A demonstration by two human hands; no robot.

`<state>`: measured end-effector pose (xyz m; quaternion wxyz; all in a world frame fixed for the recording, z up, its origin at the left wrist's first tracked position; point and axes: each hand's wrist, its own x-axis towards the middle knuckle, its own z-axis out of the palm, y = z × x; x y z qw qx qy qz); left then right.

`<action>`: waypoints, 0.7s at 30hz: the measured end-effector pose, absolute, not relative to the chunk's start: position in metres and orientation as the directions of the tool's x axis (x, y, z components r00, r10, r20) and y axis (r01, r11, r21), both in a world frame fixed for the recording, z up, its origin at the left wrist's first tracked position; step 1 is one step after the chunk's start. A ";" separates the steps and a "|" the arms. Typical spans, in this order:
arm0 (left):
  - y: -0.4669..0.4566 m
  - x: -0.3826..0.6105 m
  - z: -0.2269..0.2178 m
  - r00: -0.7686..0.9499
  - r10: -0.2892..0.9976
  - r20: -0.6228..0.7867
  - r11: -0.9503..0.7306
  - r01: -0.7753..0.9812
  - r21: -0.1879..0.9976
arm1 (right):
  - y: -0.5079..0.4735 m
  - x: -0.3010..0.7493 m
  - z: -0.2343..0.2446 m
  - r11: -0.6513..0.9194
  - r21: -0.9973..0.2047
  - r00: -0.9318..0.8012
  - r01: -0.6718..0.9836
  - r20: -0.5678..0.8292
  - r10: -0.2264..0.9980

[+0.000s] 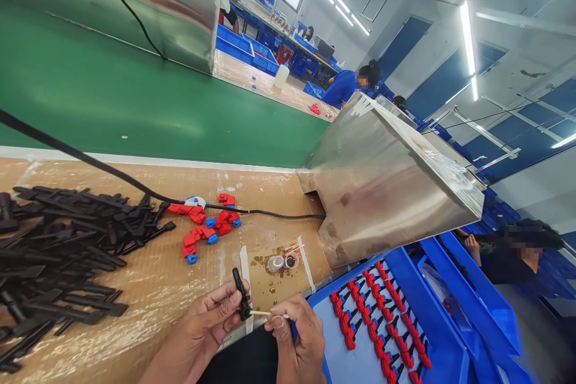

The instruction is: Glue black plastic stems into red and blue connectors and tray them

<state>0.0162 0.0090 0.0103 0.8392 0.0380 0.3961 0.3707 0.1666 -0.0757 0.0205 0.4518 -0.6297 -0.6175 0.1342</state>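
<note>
Workbench: left grip pinching black part, ends protruding; right grip pinching thin stick.

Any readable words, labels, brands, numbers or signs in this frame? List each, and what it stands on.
None can be read.
The black part in the left hand shows no legible lettering.
Any marking on the distant bottle is too small to make out.

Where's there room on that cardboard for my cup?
Bare cardboard lies between the black plastic pieces, red-and-blue parts and left hand, and between the black cable and taped card. The left end is crowded with those pieces.
</note>
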 end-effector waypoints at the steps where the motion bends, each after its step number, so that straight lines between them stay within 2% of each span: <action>1: 0.009 0.016 0.013 0.407 0.655 -0.637 0.721 -0.588 0.366 | -0.076 0.169 0.020 0.193 -0.705 0.169 0.683 0.409 0.897; 4: 0.008 0.016 0.016 0.384 0.702 -0.600 0.685 -0.594 0.422 | -0.078 0.169 0.018 0.260 -0.586 0.091 0.768 0.502 0.860; 7: 0.002 0.012 0.006 0.343 0.766 -0.544 0.627 -0.588 0.511 | -0.083 0.159 0.012 0.219 -0.499 0.130 0.839 0.574 0.808; 9: -0.005 0.007 -0.006 0.327 0.777 -0.538 0.618 -0.561 0.551 | -0.086 0.150 0.004 0.220 -0.440 0.138 0.871 0.648 0.749; 12: -0.015 0.000 -0.025 0.295 0.776 -0.557 0.618 -0.526 0.584 | -0.088 0.140 -0.009 0.300 -0.356 0.083 0.885 0.754 0.652; 17: -0.021 0.000 -0.035 0.275 0.828 -0.488 0.560 -0.400 0.726 | -0.088 0.140 -0.011 0.321 -0.363 0.047 0.875 0.723 0.689; 19: -0.019 0.002 -0.031 0.298 0.851 -0.431 0.517 -0.335 0.788 | -0.088 0.144 -0.002 0.276 -0.410 0.074 0.869 0.661 0.747; 21: -0.017 0.005 -0.026 0.337 0.844 -0.416 0.518 -0.314 0.796 | -0.087 0.149 0.010 0.194 -0.493 0.136 0.848 0.556 0.820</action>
